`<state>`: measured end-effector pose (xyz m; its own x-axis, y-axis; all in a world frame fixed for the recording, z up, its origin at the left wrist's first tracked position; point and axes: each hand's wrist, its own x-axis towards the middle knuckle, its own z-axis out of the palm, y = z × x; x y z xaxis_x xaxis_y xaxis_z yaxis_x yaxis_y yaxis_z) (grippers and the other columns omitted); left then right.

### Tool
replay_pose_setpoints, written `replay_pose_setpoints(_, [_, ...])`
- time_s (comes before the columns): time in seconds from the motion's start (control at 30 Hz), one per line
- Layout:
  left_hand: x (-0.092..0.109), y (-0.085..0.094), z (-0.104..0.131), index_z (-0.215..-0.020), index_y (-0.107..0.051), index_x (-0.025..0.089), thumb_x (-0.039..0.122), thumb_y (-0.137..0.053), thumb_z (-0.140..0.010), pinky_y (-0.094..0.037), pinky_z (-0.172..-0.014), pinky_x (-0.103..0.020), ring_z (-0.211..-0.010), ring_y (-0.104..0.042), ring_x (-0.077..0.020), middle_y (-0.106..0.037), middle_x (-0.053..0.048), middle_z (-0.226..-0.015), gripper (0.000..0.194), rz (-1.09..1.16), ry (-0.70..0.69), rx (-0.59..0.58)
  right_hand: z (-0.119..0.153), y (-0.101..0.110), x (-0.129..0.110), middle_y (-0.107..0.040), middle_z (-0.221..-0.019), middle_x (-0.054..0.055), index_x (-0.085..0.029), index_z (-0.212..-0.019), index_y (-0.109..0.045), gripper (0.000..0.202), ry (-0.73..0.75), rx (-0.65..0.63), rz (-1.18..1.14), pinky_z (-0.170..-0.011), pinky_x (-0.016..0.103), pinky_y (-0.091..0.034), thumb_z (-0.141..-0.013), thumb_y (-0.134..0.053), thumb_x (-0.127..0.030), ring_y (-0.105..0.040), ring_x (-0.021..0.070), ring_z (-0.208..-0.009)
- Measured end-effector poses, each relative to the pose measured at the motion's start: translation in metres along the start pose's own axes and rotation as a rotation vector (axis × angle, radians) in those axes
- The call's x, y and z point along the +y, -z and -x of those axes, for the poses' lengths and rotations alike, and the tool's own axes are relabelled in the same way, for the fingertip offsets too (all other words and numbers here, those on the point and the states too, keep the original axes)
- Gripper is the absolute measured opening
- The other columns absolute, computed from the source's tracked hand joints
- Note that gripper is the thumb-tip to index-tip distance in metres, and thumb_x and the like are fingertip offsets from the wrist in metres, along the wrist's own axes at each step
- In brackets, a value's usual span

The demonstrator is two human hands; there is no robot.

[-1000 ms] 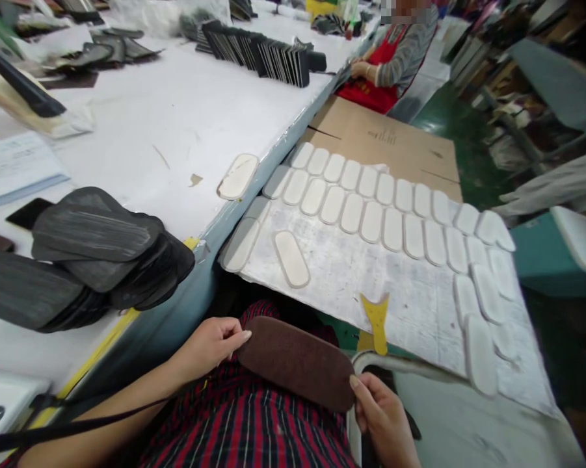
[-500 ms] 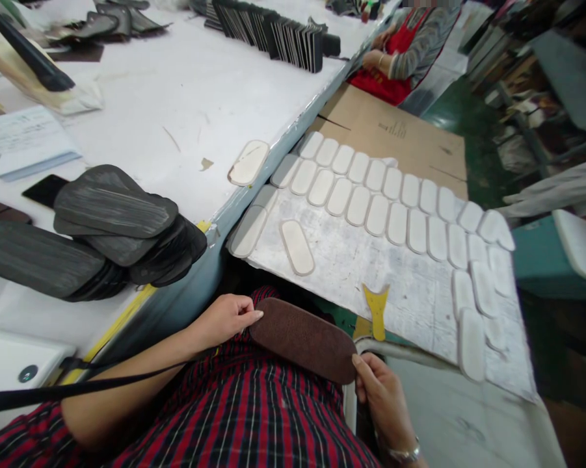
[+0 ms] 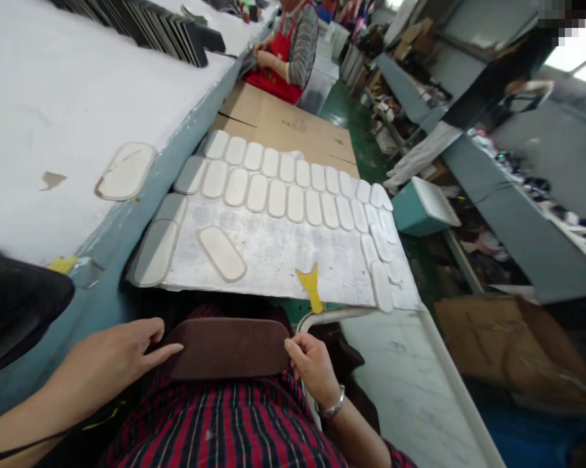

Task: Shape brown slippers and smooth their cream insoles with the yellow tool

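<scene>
An elongated brown leather panel (image 3: pixel 231 348) with rounded ends lies level in front of my plaid-covered lap. My right hand (image 3: pixel 317 367) pinches its right end between thumb and fingers. At the left end is my left hand (image 3: pixel 121 348), its thumb resting on the panel's face; the fingers beneath are partly hidden. Beyond the panel, a grey-white board (image 3: pixel 273 253) carries rows of pale oval pieces (image 3: pixel 276 198). One pale oval piece (image 3: pixel 222 253) lies apart from the rows, and a yellow forked tool (image 3: pixel 312 289) sits at the board's near edge.
A white worktable (image 3: pixel 39 130) with a blue edge runs along the left, bearing another pale oval piece (image 3: pixel 127 170) and a blurred dark stack (image 3: pixel 14 305). A co-worker in a red apron (image 3: pixel 273 71) sits beyond the cardboard (image 3: pixel 293 127). A teal bin (image 3: pixel 424 208) stands right.
My view has swung to the right. The brown panel has gone from slanted to nearly level, still between both hands, and my left hand's index finger and thumb are farther apart.
</scene>
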<state>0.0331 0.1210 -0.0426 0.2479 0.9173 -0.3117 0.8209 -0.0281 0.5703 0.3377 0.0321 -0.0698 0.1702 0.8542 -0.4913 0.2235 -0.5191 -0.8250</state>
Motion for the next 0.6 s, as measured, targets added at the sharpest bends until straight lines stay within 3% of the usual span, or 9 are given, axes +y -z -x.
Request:
replay_pose_setpoints(0.1, [0.026,-0.008,-0.015,-0.082,-0.06,0.021,0.053,-0.062,-0.07,-0.042,-0.083,-0.035,-0.092,-0.055,-0.025,-0.062,-0.005,-0.096,0.034,-0.242,-0.466,0.026,0.001,0.001,0.001,-0.046,-0.047,-0.005,-0.017,-0.061,-0.047,0.036,0.012,0.012,0.002,-0.035,0.016,-0.027,-0.083,-0.05,-0.044,-0.039,0.005,-0.034])
replay_pose_setpoints(0.2, [0.054,-0.037,-0.026,-0.098,-0.055,0.02,0.05,-0.067,-0.066,-0.036,-0.099,-0.041,-0.119,-0.044,-0.0278,-0.048,-0.011,-0.131,0.045,-0.26,-0.759,-0.066,0.002,0.002,0.004,-0.047,-0.046,-0.004,-0.017,-0.059,-0.045,0.041,0.003,0.004,0.034,-0.035,0.017,-0.028,-0.086,-0.045,-0.048,-0.041,0.0057,-0.034])
replay_pose_setpoints(0.37, [0.076,-0.08,-0.028,-0.109,-0.049,0.017,0.042,-0.072,-0.062,-0.033,-0.101,-0.049,-0.12,-0.043,-0.03,-0.047,-0.017,-0.131,0.058,-0.26,-0.857,-0.163,0.003,0.002,0.0,-0.045,-0.045,-0.005,-0.018,-0.058,-0.045,0.04,0.04,-0.015,0.197,-0.039,0.019,-0.025,-0.086,-0.045,-0.047,-0.039,0.0056,-0.037])
replay_pose_setpoints(0.47, [0.073,-0.086,-0.026,-0.112,-0.046,0.016,0.032,-0.069,-0.065,-0.032,-0.103,-0.05,-0.122,-0.042,-0.0293,-0.046,-0.017,-0.132,0.054,-0.25,-0.859,-0.157,0.006,-0.001,-0.015,-0.039,-0.048,-0.005,-0.018,-0.054,-0.039,0.038,0.211,0.013,0.311,-0.044,0.02,-0.023,-0.083,-0.05,-0.038,-0.035,0.0061,-0.044])
replay_pose_setpoints(0.6, [0.067,-0.082,-0.023,-0.111,-0.044,0.014,0.026,-0.062,-0.069,-0.035,-0.102,-0.049,-0.12,-0.044,-0.0274,-0.048,-0.018,-0.129,0.047,-0.218,-0.867,-0.134,0.011,-0.004,-0.032,-0.04,-0.053,-0.005,-0.018,-0.056,-0.04,0.033,0.44,-0.144,0.275,-0.05,0.021,-0.026,-0.082,-0.052,-0.034,-0.036,0.0069,-0.051])
